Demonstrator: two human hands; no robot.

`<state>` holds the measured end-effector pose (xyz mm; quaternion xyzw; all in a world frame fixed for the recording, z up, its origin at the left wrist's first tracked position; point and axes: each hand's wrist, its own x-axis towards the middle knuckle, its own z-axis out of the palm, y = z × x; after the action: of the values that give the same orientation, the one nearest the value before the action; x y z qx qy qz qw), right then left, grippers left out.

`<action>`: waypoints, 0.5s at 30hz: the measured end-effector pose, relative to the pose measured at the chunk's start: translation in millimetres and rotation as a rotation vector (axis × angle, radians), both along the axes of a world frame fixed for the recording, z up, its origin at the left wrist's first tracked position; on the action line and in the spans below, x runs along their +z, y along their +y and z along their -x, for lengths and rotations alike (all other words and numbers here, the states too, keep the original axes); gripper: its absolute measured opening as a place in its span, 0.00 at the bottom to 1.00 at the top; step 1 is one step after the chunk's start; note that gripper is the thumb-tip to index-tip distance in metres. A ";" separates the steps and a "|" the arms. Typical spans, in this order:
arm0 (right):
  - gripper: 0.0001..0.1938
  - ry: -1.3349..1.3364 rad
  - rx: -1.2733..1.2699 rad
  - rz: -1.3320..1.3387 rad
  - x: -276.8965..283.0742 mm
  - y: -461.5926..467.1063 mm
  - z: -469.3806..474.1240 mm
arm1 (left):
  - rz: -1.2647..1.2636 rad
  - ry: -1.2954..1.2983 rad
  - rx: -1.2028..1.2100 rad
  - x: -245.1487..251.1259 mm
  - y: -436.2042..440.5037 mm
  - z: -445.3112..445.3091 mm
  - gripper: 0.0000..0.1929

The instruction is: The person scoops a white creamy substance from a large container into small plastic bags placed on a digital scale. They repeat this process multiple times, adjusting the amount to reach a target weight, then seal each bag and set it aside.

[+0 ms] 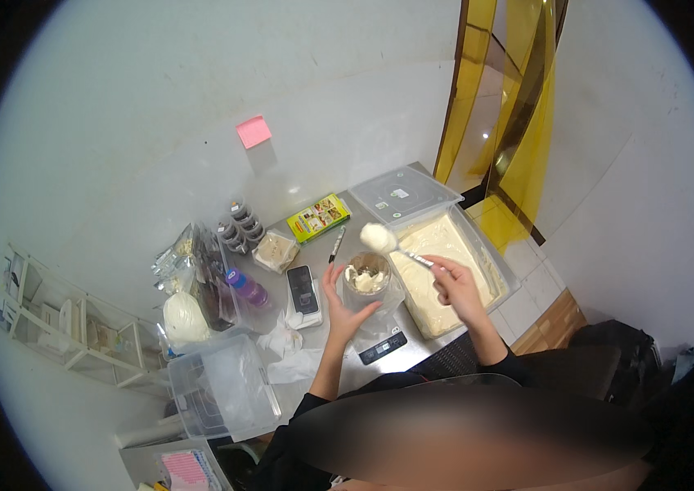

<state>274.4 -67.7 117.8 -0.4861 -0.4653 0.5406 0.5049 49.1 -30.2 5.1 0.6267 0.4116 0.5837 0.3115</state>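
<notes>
In my right hand (458, 288) is a spoon (415, 258) with a light patterned handle. Its bowl carries a heaped scoop of pale cream (377, 237), raised just above and beside a clear cup (359, 299). My left hand (345, 314) curves around the cup's near left side, thumb in front and fingers along the side. Inside the cup lie pale cream dollops and something dark. Clear plastic film spreads around its base. On the right stands a large clear tub (421, 322) of smooth pale cream (429, 276), partly behind my right hand.
A digital scale display (382, 348) sits before the cup. Leftward lie a phone (302, 288), marker (337, 244), purple bottle (247, 288) and crumpled tissue (282, 336). A clear lid (405, 193), yellow box (318, 218) and stacked small jars (241, 226) stand behind. An empty-looking clear bin (224, 386) is near left.
</notes>
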 end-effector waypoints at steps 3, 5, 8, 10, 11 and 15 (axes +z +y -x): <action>0.14 -0.212 0.003 -0.214 -11.6 -7.4 20.4 | 0.033 -0.090 -0.075 3.8 5.6 -9.9 0.60; 0.14 -0.471 0.004 -0.388 -17.9 -15.4 23.6 | 0.043 -0.156 -0.131 3.7 8.9 -13.7 0.61; 0.19 -0.873 0.080 -0.493 -14.2 -32.5 10.9 | 0.052 -0.125 -0.095 1.4 11.9 -15.4 0.59; 0.19 -0.901 0.118 -0.482 -5.6 -40.3 2.9 | 0.065 -0.113 -0.069 -0.5 12.0 -14.1 0.58; 0.19 -0.912 0.134 -0.467 0.1 -44.3 -0.9 | 0.047 -0.063 -0.036 -1.4 11.8 -13.4 0.57; 0.16 -0.973 0.123 -0.482 27.0 -54.7 -18.3 | 0.071 -0.067 -0.068 -2.1 13.9 -11.0 0.58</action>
<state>292.7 -122.4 144.8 -0.5225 -0.7835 0.1598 0.2959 60.1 -16.3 3.0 0.6088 0.3998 0.5785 0.3672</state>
